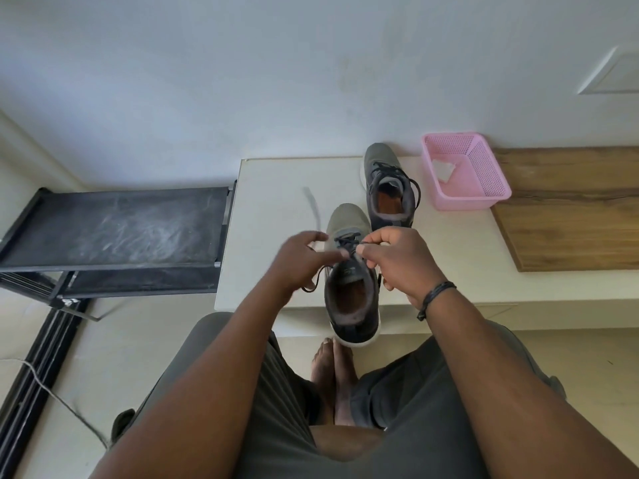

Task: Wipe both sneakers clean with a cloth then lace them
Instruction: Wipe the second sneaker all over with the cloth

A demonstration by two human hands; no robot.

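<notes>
Head view: right hand point(397, 261) fingers pinching near sneaker point(351, 271) lace, left hand point(297, 261) seemingly likewise.

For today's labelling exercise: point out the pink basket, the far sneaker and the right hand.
pink basket point(498, 188), head view, on its right mesh wall.
far sneaker point(380, 155), head view, on its grey toe.
right hand point(397, 261), head view, on its back.

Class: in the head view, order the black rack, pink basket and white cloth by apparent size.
1. black rack
2. pink basket
3. white cloth, lying inside the basket
The rack's lower part is partly hidden.
</notes>
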